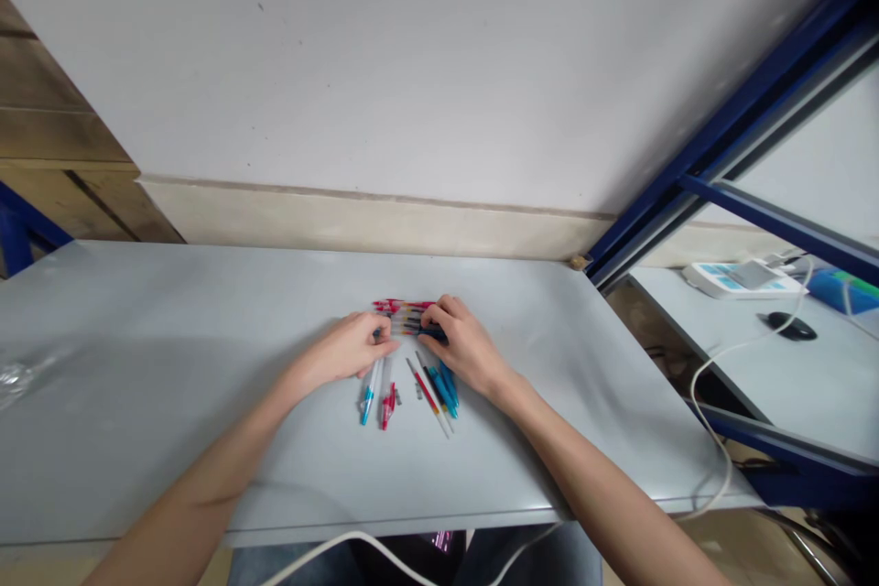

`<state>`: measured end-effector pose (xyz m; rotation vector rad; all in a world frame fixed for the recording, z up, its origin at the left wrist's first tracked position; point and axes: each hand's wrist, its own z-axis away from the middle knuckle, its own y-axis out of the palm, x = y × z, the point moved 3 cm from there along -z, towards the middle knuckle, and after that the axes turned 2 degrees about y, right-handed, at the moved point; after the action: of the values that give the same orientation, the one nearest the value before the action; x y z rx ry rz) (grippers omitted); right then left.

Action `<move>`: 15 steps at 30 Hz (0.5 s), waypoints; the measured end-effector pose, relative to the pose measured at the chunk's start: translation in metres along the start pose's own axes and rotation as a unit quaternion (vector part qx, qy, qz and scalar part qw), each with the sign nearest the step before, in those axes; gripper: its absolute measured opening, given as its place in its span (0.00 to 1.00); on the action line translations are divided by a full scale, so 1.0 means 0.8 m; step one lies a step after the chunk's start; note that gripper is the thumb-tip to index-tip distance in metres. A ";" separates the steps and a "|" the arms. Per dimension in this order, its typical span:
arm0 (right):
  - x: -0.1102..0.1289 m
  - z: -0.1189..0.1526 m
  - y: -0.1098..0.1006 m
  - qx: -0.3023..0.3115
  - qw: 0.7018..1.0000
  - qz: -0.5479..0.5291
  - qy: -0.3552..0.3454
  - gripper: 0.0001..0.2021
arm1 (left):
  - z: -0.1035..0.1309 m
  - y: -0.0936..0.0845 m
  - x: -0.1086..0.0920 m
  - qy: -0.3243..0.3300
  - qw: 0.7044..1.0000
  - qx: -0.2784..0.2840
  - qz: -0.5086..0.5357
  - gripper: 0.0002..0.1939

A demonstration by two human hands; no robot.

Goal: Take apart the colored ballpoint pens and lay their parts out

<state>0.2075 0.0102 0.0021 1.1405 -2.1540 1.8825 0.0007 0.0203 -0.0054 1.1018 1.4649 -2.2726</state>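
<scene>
A small heap of pens lies in the middle of the grey table (171, 357). Several red pens (402, 307) lie side by side at the far edge of the heap. My left hand (350, 350) and my right hand (461, 343) meet over the row and pinch one pen (410, 330) between their fingertips, one hand at each end. Just in front of my hands lie a blue-tipped clear pen barrel (369, 394), a red pen part (388, 405), a loose red refill (429, 396) and blue pens (446, 386).
A white wall rises behind the table. A blue metal frame (693, 165) stands at the right, with a second table (789, 385) holding a white device (738, 279), a black mouse (789, 325) and a white cable (707, 385). Crumpled clear plastic (17, 377) lies far left.
</scene>
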 end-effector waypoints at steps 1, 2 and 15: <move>-0.002 0.000 0.002 0.002 1.000 0.004 -0.005 0.02 | -0.001 0.000 0.000 -0.002 1.000 -0.002 0.002 0.17; -0.004 -0.001 0.003 0.001 1.000 0.006 -0.010 0.01 | -0.001 0.000 -0.001 0.000 1.000 -0.008 0.003 0.18; 0.004 -0.001 -0.006 -0.087 0.987 -0.131 -0.028 0.03 | 0.001 0.004 -0.034 0.296 0.898 -0.229 -0.232 0.10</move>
<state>0.2081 0.0095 0.0079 1.3755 -2.0282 1.5396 0.0213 0.0125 0.0112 1.4682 2.5777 -1.7133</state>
